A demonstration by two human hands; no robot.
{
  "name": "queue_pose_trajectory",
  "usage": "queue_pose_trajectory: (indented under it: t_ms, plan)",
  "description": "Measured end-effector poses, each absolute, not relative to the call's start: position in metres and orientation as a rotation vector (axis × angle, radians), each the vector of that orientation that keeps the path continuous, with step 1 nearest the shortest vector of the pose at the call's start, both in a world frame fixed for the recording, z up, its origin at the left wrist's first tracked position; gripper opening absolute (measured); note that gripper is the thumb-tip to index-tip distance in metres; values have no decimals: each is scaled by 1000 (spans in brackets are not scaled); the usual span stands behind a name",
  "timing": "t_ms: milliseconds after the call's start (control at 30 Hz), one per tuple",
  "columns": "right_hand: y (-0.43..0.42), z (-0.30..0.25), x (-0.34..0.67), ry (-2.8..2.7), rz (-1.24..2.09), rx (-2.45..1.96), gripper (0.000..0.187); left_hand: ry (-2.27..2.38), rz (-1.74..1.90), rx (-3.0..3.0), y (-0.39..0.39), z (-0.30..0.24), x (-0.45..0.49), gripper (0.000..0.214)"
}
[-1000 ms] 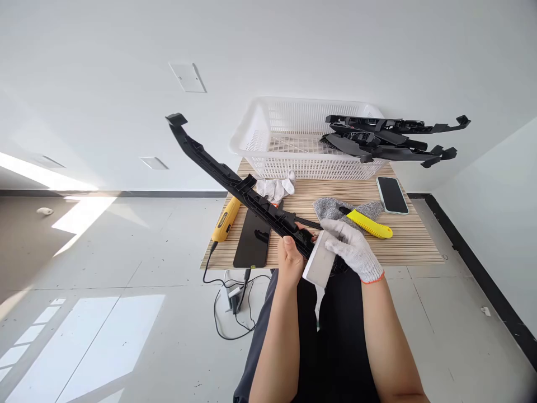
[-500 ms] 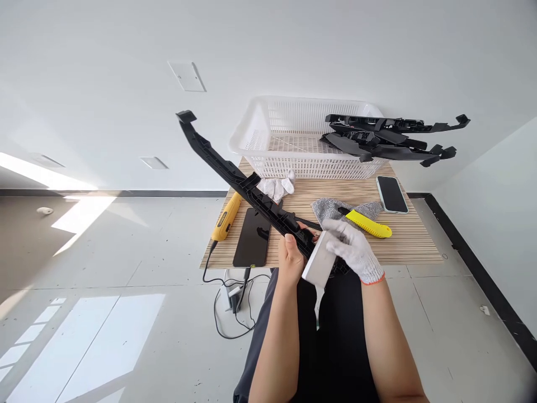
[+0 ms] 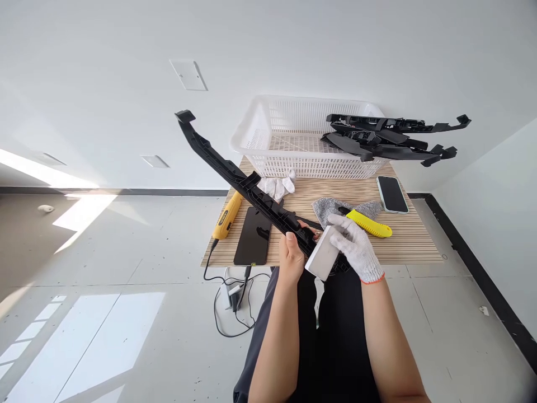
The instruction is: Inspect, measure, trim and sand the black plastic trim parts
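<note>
My bare left hand [image 3: 292,252] is closed round a long black plastic trim part [image 3: 235,178], which slants from the upper left down toward my lap. A white knitted glove covers my right hand [image 3: 354,246], and its fingers grip a flat white rectangular block [image 3: 323,257]. The block lies against or just over the lower end of the black part; whether they touch, I cannot tell. Just beyond my right hand, a yellow utility knife [image 3: 369,224] rests on a grey cloth-like item [image 3: 323,207]. The lower end of the trim is partly hidden by the block and hand.
A white plastic basket [image 3: 310,165] holds several black trim parts [image 3: 377,143] that stick out to the right. On the striped table [image 3: 406,246] lie a phone [image 3: 393,194], a dark tablet-like device [image 3: 253,238], a yellow corded tool [image 3: 227,217] and a white glove [image 3: 277,187]. Cables [image 3: 235,333] hang below.
The white block in my right hand has shifted slightly up and to the right along the black part. My left hand keeps its hold, nearly still.
</note>
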State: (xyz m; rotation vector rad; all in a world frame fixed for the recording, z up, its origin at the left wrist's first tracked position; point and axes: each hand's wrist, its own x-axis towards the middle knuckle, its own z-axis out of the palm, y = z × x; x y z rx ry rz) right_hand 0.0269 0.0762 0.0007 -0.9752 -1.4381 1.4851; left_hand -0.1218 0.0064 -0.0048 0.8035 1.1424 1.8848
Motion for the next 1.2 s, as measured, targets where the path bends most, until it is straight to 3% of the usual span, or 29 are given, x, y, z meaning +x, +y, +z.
queue_pose_trajectory:
  t_ms: [267, 400, 533, 667, 800, 933, 1067, 1200]
  plan:
    - [75, 5, 26, -1522, 1510, -963, 51, 1109, 1897, 816, 7, -6, -122, 55]
    - [75, 4, 27, -1314, 1428, -995, 48, 1120, 1924, 817, 9, -6, -122, 58]
    - [75, 3, 27, -1520, 1561, -924, 50, 1074, 1928, 788, 9, -6, -122, 54]
    - [75, 2, 28, -1310, 1396, -999, 50, 1125, 1944, 806, 8, -7, -123, 55]
    - [74, 1, 28, -1513, 1541, -924, 57, 1109, 1941, 775, 8, -7, -122, 55]
    - [75, 1, 28, -1270, 1386, -992, 50, 1185, 1954, 829, 7, -6, -122, 56]
    - [74, 1, 27, -1467, 1532, -929, 52, 1139, 1931, 809, 6, -5, -122, 55]
    - [74, 3, 25, -1253, 1331, -1007, 51, 1200, 1947, 815, 6, -5, -123, 56]
